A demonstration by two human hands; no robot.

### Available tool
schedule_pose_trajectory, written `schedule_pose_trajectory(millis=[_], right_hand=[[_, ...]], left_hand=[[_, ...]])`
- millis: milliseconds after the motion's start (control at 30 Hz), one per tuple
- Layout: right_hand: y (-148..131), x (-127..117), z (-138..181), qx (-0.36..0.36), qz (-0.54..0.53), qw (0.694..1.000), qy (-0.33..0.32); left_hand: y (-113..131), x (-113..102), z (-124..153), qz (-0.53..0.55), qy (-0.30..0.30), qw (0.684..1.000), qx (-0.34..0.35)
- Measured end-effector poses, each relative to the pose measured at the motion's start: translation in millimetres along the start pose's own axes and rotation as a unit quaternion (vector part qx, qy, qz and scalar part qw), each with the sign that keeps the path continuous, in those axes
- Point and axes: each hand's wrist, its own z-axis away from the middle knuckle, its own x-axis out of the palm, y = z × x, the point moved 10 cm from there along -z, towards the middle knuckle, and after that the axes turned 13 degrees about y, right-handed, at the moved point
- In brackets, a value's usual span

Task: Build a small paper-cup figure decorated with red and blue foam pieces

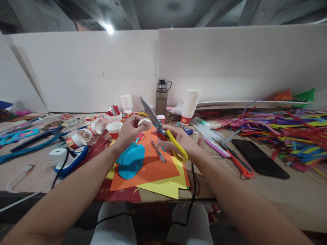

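Observation:
My left hand (129,132) is closed on a small white paper ring (144,123), held above the table. My right hand (178,141) grips yellow-handled scissors (163,131), their blades apart and pointing up-left toward the ring. Under both hands lie an orange paper sheet (150,170), a yellow paper sheet (166,187) and a blue paper cutout (130,161). A thin metal tool (158,151) rests on the orange sheet.
Cut paper cups (114,128) and cup rings lie at left. A stack of white cups (190,105) and a water bottle (161,97) stand behind. Red scissors (238,161), a black phone (259,158) and coloured strips (286,132) lie right. A glue gun (70,160) sits left.

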Motion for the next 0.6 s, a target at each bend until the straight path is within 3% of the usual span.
schedule_pose_trajectory(millis=[100,233,300,433,533,600], right_hand=[[0,-12,-3,-0.001,-0.015,0.999,0.048],[0,1,1,-0.011,0.004,1.000,0.001],[-3,3,1,-0.043,0.021,0.999,0.007],[-11,-12,-4,-0.119,0.088,0.987,0.070],[-18,-31,-7,-0.163,0.220,0.953,0.129],[-22,-42,-8,-0.178,0.345,0.908,0.161]], left_hand=[[2,6,4,-0.004,-0.026,1.000,0.018],[8,9,6,-0.002,-0.036,0.998,0.055],[10,8,6,0.000,-0.031,0.997,0.066],[6,3,4,0.020,-0.012,1.000,0.018],[-2,5,3,0.067,-0.019,0.996,-0.055],[-6,8,3,0.113,-0.030,0.988,-0.099]])
